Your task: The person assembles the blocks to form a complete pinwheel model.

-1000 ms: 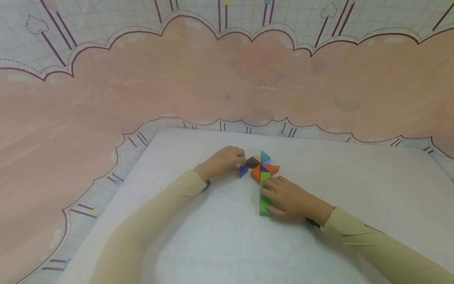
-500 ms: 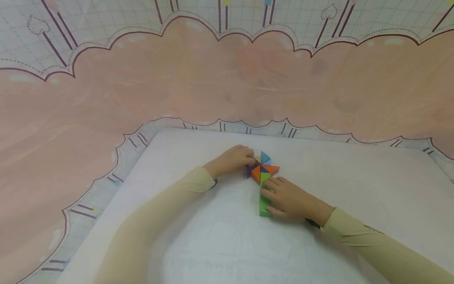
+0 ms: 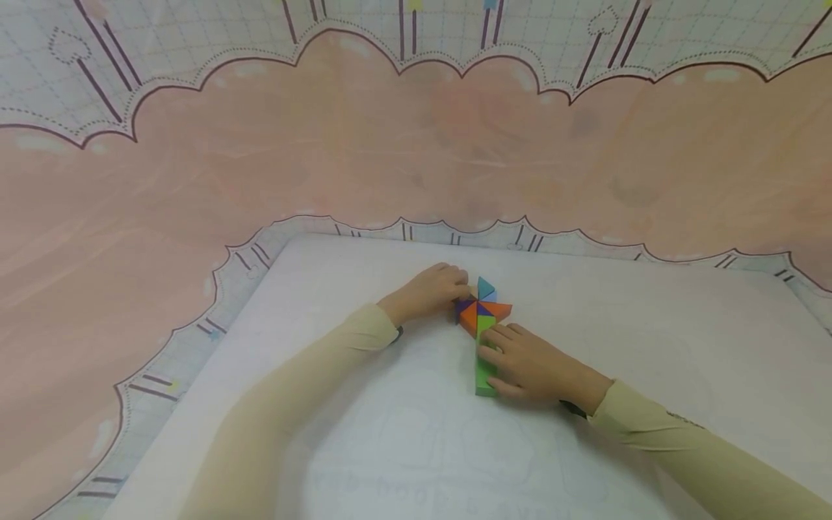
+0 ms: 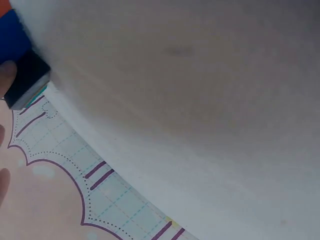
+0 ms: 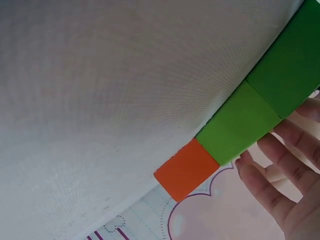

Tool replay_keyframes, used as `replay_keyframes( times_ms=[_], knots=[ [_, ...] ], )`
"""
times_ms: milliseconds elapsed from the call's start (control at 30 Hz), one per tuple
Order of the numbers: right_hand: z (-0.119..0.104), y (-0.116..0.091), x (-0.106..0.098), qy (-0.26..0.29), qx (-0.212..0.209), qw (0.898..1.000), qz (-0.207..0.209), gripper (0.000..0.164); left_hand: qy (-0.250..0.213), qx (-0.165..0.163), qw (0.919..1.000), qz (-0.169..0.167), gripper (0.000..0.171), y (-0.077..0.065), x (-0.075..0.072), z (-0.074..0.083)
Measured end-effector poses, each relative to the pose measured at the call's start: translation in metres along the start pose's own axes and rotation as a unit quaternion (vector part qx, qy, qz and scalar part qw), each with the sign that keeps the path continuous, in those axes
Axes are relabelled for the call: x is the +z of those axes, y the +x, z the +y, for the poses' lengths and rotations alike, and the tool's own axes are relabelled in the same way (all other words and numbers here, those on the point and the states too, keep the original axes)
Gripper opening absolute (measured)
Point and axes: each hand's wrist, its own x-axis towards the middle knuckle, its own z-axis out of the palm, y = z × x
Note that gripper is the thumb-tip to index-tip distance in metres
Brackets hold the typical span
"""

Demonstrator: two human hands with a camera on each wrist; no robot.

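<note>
Triangular blocks form a pinwheel on the white tabletop. In the head view it shows a teal block (image 3: 484,287), orange blocks (image 3: 469,319) and a small purple one (image 3: 484,310). My left hand (image 3: 429,290) bends its fingers over the pinwheel's left side, hiding most of a dark block. A blue block (image 3: 461,308) sits just under those fingertips. The left wrist view shows one fingertip against the dark block (image 4: 29,80), where it meets the blue one. My right hand (image 3: 528,362) rests extended fingers on a column made of a light green block (image 5: 240,122) and a dark green block (image 5: 290,65).
The white tabletop (image 3: 650,339) spreads around the blocks. Behind and to the left hangs a peach cloth (image 3: 416,152) with a scalloped, checked border. Both forearms in pale sleeves (image 3: 689,433) lie over the front of the table.
My left hand has moved right, and the blue block has slid right against the pinwheel. The dark block is now mostly covered by the hand. My right hand has stayed in place.
</note>
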Motion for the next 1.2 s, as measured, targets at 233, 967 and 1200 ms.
replay_keyframes(
  times_ms=[233,967,1200],
  knots=[
    [0.0016,0.0010,0.0013,-0.003,0.000,1.000,0.000,0.032,-0.037,-0.018,0.9991,-0.011,0.024,-0.0055,-0.0051,0.0015],
    [0.0016,0.0033,-0.0021,-0.002,0.011,1.000,-0.011,0.033,-0.037,-0.011,0.9991,-0.017,0.025,-0.0001,-0.0031,0.0033],
    [0.0012,0.0035,-0.0022,-0.002,0.008,1.000,-0.010,0.034,-0.037,-0.034,0.9987,-0.003,0.028,-0.0066,-0.0035,0.0032]
  ],
)
